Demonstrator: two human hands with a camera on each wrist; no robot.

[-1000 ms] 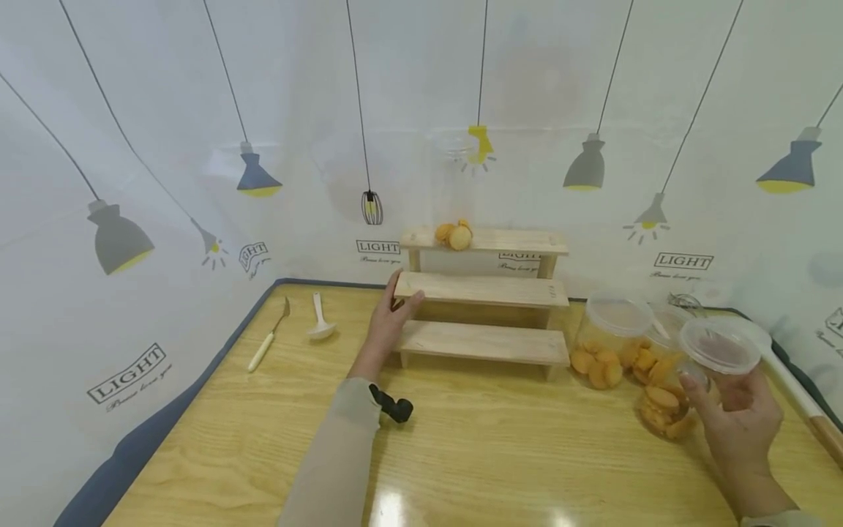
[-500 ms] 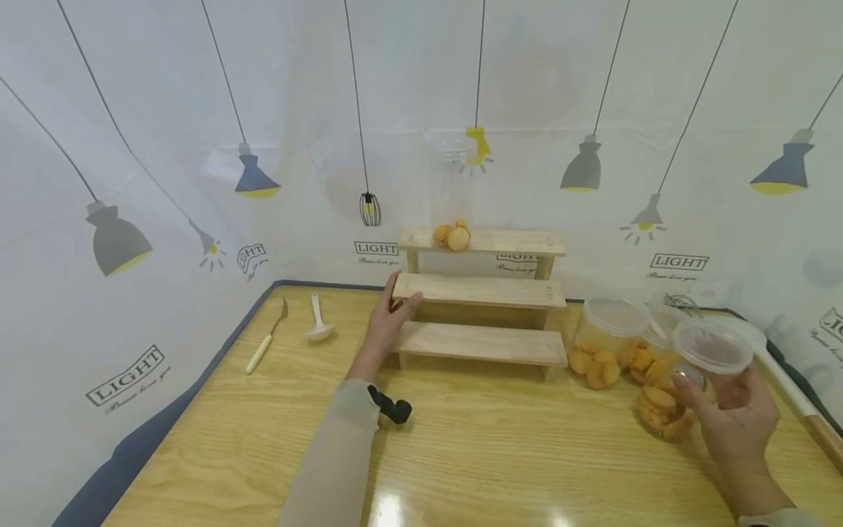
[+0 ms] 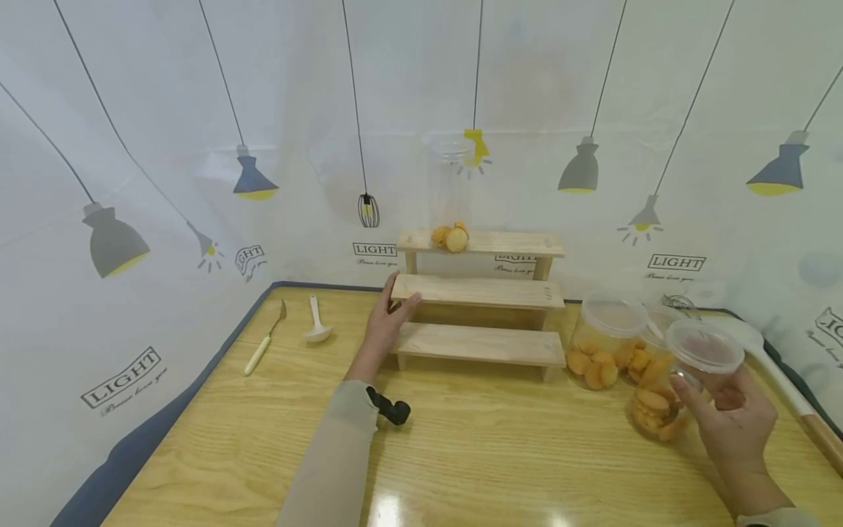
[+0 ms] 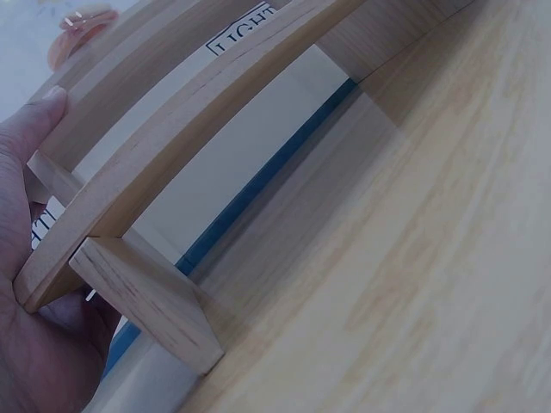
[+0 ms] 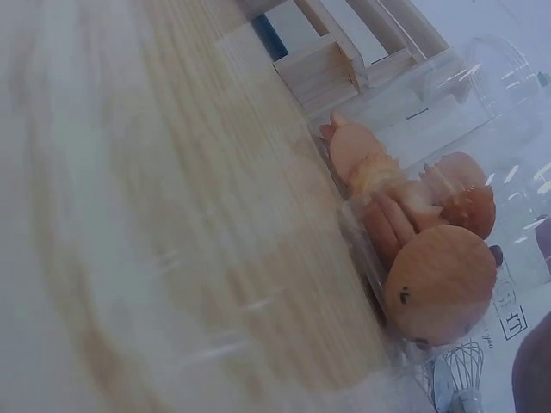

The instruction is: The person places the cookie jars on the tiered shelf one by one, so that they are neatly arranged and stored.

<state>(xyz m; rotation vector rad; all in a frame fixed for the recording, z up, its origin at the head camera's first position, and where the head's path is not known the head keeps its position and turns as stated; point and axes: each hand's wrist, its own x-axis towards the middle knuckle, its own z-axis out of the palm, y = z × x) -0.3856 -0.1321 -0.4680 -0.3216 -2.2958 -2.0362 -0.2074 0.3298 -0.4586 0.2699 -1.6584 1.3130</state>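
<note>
My left hand (image 3: 385, 318) grips the left end of the middle shelf of a three-tier wooden stand (image 3: 481, 290), its thumb on top. In the left wrist view, the thumb (image 4: 41, 116) lies along a shelf's end. At the right, my right hand (image 3: 734, 421) holds a lidded clear jar (image 3: 705, 344) of round orange-brown biscuits (image 5: 439, 284). The jar leans a little; I cannot tell whether its base touches the table. Behind it stand two similar jars, one nearer the stand (image 3: 609, 318) and one partly hidden (image 3: 661, 320). Another clear jar (image 3: 452, 150), with a few biscuits, stands on the top shelf.
A white ladle (image 3: 317, 322) and a small utensil with a pale handle (image 3: 260, 355) lie on the table left of the stand. A whisk (image 3: 680, 302) and a long white utensil with a wooden handle (image 3: 784, 373) lie at the right. A printed sheet hangs behind.
My right hand has brought the held jar slightly to the left. The left hand keeps its hold on the stand. The whole head view has shifted a little.
</note>
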